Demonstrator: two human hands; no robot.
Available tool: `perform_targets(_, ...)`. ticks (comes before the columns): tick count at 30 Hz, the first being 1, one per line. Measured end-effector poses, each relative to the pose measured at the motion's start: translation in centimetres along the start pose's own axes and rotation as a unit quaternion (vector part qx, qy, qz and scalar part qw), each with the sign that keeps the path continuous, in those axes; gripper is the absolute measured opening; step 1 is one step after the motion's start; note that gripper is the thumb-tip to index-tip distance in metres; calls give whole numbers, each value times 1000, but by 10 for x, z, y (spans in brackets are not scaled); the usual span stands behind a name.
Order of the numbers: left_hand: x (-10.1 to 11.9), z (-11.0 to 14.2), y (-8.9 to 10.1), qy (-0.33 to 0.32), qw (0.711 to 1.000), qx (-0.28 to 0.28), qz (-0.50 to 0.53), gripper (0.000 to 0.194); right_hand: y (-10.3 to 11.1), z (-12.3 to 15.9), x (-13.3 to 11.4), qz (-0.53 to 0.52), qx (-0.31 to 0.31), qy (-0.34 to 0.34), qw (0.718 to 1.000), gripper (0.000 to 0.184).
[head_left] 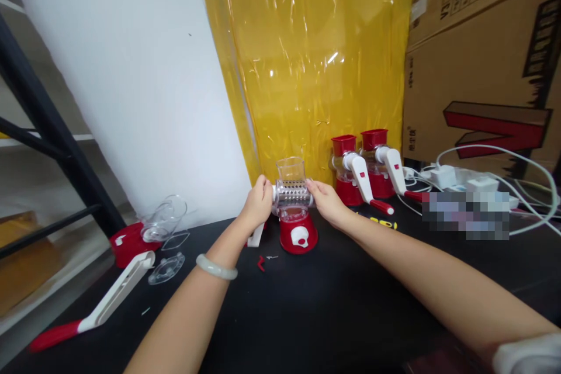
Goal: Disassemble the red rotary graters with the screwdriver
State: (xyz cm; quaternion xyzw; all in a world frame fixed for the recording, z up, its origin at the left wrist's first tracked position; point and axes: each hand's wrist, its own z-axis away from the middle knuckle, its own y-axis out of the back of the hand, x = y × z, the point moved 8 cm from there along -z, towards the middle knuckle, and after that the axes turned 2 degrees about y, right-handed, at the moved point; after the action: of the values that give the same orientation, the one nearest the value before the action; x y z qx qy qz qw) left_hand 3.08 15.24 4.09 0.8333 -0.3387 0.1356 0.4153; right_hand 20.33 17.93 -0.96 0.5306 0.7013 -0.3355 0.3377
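Note:
In the middle of the table stands a rotary grater with a red base [294, 232], a white knob on its front and a clear upper housing [290, 169]. A perforated metal grater drum [293, 191] lies sideways across it at mid height. My left hand [258, 203] is closed around the drum's left end. At the right end, my right hand [325, 201] grips the drum between thumb and fingers. Below my left wrist a white crank arm [255, 238] shows in part. A small red piece [261, 263] and a tiny metal piece [272, 257] lie before the base.
Two assembled red graters [348, 187] stand at the back right, near a yellow tool [385, 223]. White cables and plugs [443, 176] lie farther right, before a large carton [477, 70]. At left are a red base [129, 244], clear parts [166, 269] and a crank handle [116, 298].

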Motion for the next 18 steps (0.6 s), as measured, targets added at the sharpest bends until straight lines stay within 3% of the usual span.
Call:
perform_targets(8, -17, 10, 5, 98, 992, 83, 10, 24, 1, 3, -3, 31, 19, 10, 999, 48)
perform_targets(15, -17, 4, -4, 66, 995, -11, 69, 23, 3, 7, -4, 9, 16, 9, 1000, 45)
perform_targets(18, -20, 4, -5, 83, 992, -9, 96, 21, 4, 8, -7, 35, 19, 22, 999, 47)
